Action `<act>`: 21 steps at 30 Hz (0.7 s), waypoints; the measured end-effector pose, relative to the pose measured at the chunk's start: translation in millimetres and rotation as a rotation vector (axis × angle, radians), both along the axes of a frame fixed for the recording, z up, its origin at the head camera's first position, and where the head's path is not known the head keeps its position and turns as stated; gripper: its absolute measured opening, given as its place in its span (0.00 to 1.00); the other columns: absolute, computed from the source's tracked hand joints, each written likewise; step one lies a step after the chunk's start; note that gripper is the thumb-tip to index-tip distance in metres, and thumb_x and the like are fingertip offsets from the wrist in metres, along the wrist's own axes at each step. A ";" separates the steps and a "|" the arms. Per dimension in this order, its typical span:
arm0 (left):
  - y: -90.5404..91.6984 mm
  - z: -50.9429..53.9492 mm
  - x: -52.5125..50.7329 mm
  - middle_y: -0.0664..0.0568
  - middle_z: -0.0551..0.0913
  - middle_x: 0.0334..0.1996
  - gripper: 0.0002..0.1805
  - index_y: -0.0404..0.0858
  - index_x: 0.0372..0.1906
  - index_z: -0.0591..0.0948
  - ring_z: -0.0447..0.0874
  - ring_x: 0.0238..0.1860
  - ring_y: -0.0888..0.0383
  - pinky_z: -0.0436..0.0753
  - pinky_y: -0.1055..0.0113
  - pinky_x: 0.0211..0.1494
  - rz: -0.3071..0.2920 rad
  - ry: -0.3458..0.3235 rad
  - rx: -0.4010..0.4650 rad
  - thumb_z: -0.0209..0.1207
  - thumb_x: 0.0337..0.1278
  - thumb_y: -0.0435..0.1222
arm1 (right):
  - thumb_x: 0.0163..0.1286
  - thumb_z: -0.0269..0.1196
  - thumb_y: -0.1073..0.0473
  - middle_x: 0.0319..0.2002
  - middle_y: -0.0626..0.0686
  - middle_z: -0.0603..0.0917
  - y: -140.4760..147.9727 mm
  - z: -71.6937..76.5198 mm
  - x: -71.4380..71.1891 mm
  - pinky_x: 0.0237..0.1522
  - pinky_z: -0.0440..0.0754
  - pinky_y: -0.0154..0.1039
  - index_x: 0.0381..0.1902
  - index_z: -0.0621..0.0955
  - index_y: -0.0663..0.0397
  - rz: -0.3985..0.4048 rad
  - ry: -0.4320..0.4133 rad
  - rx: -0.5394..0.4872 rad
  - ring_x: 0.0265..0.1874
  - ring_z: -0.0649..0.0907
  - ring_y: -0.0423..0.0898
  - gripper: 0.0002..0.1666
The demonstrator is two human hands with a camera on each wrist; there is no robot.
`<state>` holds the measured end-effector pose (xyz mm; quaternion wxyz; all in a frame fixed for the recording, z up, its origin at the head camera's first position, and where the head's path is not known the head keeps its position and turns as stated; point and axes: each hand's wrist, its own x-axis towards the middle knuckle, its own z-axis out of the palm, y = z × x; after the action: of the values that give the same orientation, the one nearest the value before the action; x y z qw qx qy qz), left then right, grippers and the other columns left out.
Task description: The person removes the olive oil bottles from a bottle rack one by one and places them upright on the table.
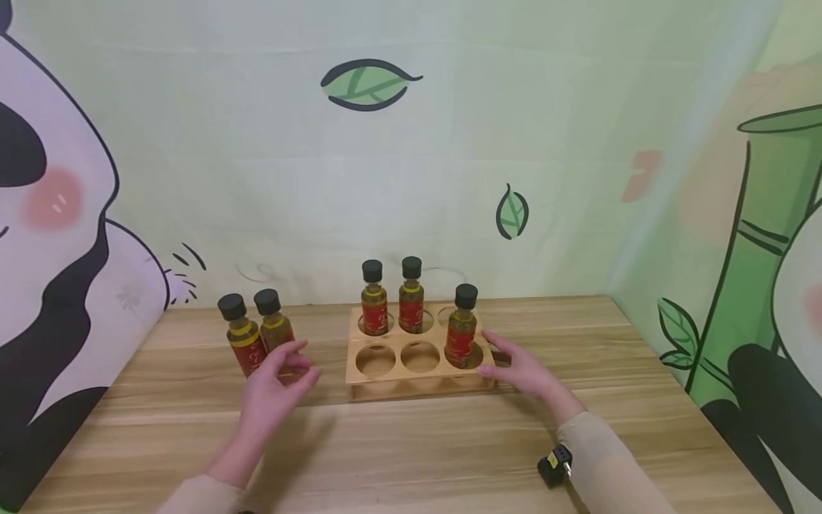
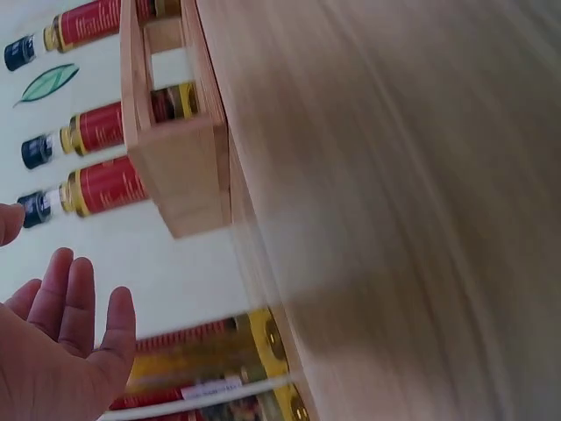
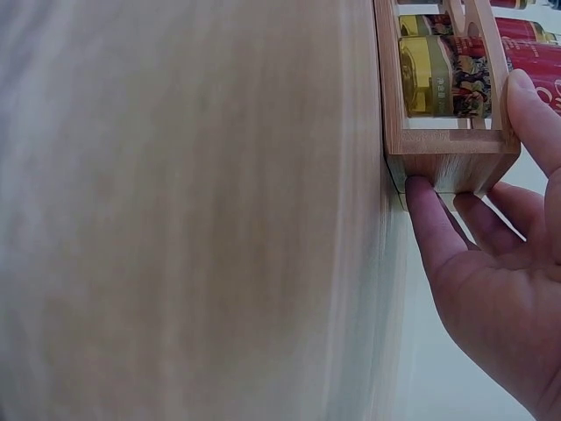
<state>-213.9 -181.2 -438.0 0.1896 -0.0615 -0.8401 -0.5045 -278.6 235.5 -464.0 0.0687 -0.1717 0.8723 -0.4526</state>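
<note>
— Evidently the wooden rack [image 1: 398, 341] needs steadying; why else would the right hand [image 1: 523, 373] hold its right end like that?

— I'd say so. Look, the thumb [image 3: 536, 118] rests at the front right corner and the fingers [image 3: 429, 210] lie against the end wall. Standing loose on the worktop [image 1: 411, 457], close to the back edge, it could probably slide if knocked.

— And the bottles in it?

— Three, all red-labelled with black caps: a back-left bottle [image 1: 375, 314], a back-middle bottle [image 1: 412, 308] and a front-right bottle [image 1: 460, 339], just beside that thumb. Each stands in a round hole, presumably so that something so narrow won't topple. The front-left hole [image 1: 375, 361] and front-middle hole [image 1: 420, 357] show in full.

— What about the left hand [image 1: 279, 375]?

— Nothing in its grasp that I can see; thumb and fingers are parted, gently bent. It covers part of the inner loose bottle [image 1: 275, 330], and I can't tell whether it touches.

— The outer loose bottle [image 1: 249, 353] stands close beside that one, both upright, toward the worktop's back left corner.

— Handy for that side, I suppose, so the hands needn't cross.
</note>
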 end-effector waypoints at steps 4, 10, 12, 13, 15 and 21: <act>15.9 0.9 -5.5 0.43 0.87 0.41 0.26 0.34 0.58 0.78 0.85 0.44 0.50 0.82 0.51 0.51 -0.040 -0.021 0.007 0.70 0.53 0.29 | 0.68 0.68 0.50 0.73 0.66 0.61 0.4 -0.6 0.4 0.66 0.65 0.61 0.76 0.58 0.62 -0.010 -0.009 0.004 0.65 0.70 0.67 0.48; 38.4 1.8 -13.9 0.42 0.86 0.41 0.26 0.34 0.59 0.78 0.85 0.45 0.48 0.81 0.50 0.54 -0.090 -0.021 0.030 0.70 0.54 0.31 | 0.67 0.68 0.49 0.73 0.66 0.61 -1.3 1.1 0.6 0.66 0.64 0.61 0.76 0.59 0.62 -0.012 -0.007 0.016 0.65 0.70 0.67 0.48; 45.9 1.7 -16.3 0.43 0.86 0.41 0.26 0.34 0.59 0.78 0.84 0.45 0.48 0.81 0.51 0.55 -0.099 -0.017 0.042 0.71 0.54 0.32 | 0.67 0.68 0.49 0.73 0.66 0.61 -1.6 1.1 0.5 0.66 0.65 0.61 0.76 0.59 0.62 -0.010 -0.006 0.018 0.65 0.70 0.67 0.48; 50.0 1.9 -17.4 0.43 0.86 0.41 0.26 0.34 0.59 0.78 0.84 0.45 0.49 0.80 0.51 0.55 -0.107 -0.016 0.053 0.71 0.54 0.32 | 0.67 0.68 0.49 0.73 0.66 0.61 -1.6 0.9 0.5 0.67 0.64 0.61 0.76 0.59 0.62 -0.011 -0.007 0.019 0.65 0.70 0.67 0.48; 58.9 2.8 -19.8 0.43 0.86 0.41 0.26 0.33 0.59 0.78 0.84 0.45 0.49 0.80 0.50 0.55 -0.129 -0.013 0.075 0.71 0.54 0.32 | 0.67 0.68 0.50 0.73 0.67 0.61 -1.3 0.6 0.5 0.66 0.64 0.61 0.76 0.59 0.62 -0.013 -0.010 0.015 0.65 0.70 0.67 0.48; 87.2 3.3 -27.8 0.43 0.86 0.42 0.27 0.33 0.60 0.77 0.85 0.45 0.49 0.81 0.51 0.53 -0.200 -0.006 0.120 0.71 0.53 0.31 | 0.67 0.68 0.50 0.73 0.67 0.61 0.7 -1.0 -0.2 0.66 0.65 0.62 0.76 0.59 0.63 -0.012 -0.002 0.008 0.65 0.70 0.67 0.48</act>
<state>-241.7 -94.0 -434.6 0.1390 -0.1321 -0.7988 -0.5703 -278.8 236.2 -465.0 0.0675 -0.1660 0.8750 -0.4498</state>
